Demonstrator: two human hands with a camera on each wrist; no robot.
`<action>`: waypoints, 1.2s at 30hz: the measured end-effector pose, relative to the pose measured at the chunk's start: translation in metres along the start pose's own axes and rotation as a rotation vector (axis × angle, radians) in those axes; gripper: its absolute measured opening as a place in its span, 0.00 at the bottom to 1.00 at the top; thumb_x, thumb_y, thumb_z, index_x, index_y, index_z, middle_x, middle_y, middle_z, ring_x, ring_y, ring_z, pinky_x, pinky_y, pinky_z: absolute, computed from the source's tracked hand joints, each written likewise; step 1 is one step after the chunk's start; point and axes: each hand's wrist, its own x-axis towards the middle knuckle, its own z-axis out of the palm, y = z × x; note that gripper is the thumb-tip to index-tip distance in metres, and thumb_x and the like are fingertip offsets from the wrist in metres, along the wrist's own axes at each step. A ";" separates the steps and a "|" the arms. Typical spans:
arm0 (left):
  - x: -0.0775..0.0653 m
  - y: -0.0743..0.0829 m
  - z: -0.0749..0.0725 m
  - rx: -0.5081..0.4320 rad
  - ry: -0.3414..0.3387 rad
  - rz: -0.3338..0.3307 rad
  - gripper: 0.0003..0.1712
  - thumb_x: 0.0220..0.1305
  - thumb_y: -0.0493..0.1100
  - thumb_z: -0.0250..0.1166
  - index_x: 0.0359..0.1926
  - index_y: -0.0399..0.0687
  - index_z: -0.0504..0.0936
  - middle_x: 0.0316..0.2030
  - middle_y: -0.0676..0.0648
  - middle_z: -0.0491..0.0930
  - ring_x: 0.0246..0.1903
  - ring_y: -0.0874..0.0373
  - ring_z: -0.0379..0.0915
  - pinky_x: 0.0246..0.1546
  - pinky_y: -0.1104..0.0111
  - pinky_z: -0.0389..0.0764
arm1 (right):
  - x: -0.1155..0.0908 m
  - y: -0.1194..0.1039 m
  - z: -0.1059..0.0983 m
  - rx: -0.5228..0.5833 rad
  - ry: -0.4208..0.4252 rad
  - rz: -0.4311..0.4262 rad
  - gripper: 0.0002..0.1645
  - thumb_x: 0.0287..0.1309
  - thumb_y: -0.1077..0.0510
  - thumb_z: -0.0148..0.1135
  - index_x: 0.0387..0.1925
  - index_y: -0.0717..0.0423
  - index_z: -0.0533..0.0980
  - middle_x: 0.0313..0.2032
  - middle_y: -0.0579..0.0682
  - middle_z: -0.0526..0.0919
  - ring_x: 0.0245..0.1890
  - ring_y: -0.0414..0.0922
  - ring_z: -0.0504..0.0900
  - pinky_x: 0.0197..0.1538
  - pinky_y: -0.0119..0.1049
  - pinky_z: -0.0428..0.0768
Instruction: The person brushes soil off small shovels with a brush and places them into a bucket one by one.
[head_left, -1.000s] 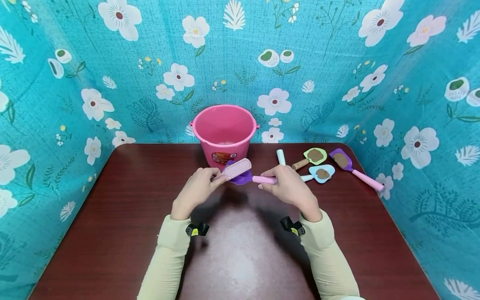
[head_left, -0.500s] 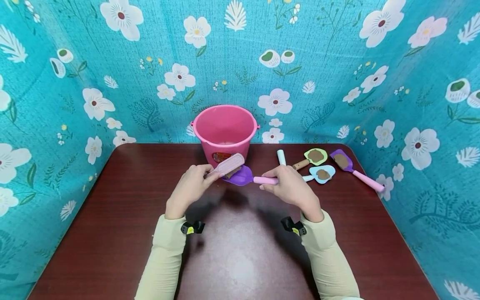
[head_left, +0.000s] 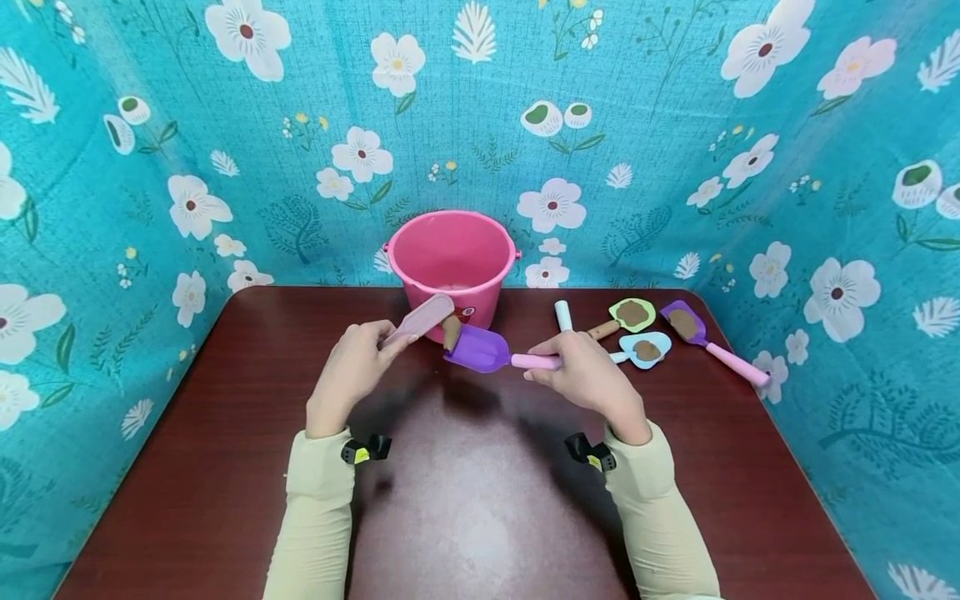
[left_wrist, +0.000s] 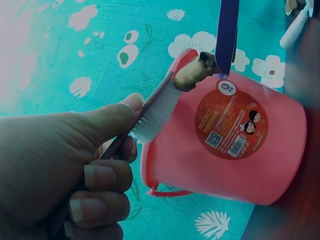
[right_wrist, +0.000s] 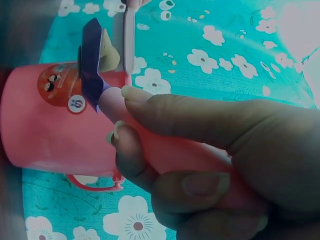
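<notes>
Fingers and thumb of the left hand (head_left: 347, 371) pinch the handle of a pale pink brush (head_left: 422, 318), its white bristles turned toward a brown lump (head_left: 452, 332) at the left end of a purple scoop (head_left: 478, 348). The lump touches the scoop and sits right at the brush's far end; whether the bristles touch it is hard to tell. Opposite, the right hand (head_left: 588, 375) grips the scoop's pink handle, thumb laid along it and fingers curled beneath. Brush and scoop are both held above the bench (head_left: 225, 467), just on the near side of a pink bucket (head_left: 483, 304), which stands upright near the far edge with a round red label (left_wrist: 231, 124) on its front.

To the right of the bucket lie a pale blue handle (head_left: 563, 315), its other end hidden behind the right hand, a green shovel (head_left: 632, 313) with a brown handle and a light blue shovel (head_left: 647, 349). Farthest right, a second purple shovel (head_left: 693, 327) points its pink handle toward the near right. Brown material rests on the green, light blue and second purple blades. A turquoise flowered cloth (head_left: 480, 100) hangs behind the bench and along both sides.
</notes>
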 end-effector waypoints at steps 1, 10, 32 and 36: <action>0.000 0.000 -0.001 0.003 0.003 -0.004 0.17 0.69 0.54 0.66 0.40 0.44 0.84 0.16 0.48 0.70 0.17 0.57 0.60 0.19 0.65 0.64 | 0.000 0.000 0.000 -0.002 0.001 0.001 0.18 0.56 0.53 0.76 0.48 0.55 0.87 0.30 0.43 0.88 0.25 0.39 0.79 0.33 0.37 0.78; -0.006 0.008 -0.009 0.009 0.019 -0.022 0.17 0.70 0.53 0.66 0.41 0.43 0.83 0.19 0.46 0.74 0.19 0.55 0.64 0.21 0.64 0.67 | -0.001 -0.002 -0.002 -0.023 0.011 0.014 0.20 0.55 0.53 0.76 0.49 0.56 0.86 0.28 0.44 0.87 0.24 0.41 0.79 0.31 0.38 0.77; 0.000 0.048 0.045 -0.087 -0.150 0.219 0.13 0.67 0.53 0.69 0.32 0.51 0.81 0.17 0.54 0.67 0.18 0.63 0.60 0.21 0.70 0.65 | 0.000 -0.003 0.000 -0.024 0.041 -0.015 0.20 0.55 0.54 0.76 0.50 0.56 0.86 0.28 0.44 0.87 0.25 0.41 0.78 0.33 0.38 0.76; 0.002 0.049 0.050 -0.102 -0.169 0.218 0.13 0.66 0.53 0.69 0.31 0.51 0.79 0.17 0.54 0.66 0.18 0.63 0.60 0.21 0.70 0.65 | 0.000 -0.003 -0.001 -0.030 0.044 -0.016 0.21 0.55 0.54 0.76 0.50 0.56 0.86 0.26 0.44 0.86 0.24 0.41 0.77 0.33 0.39 0.75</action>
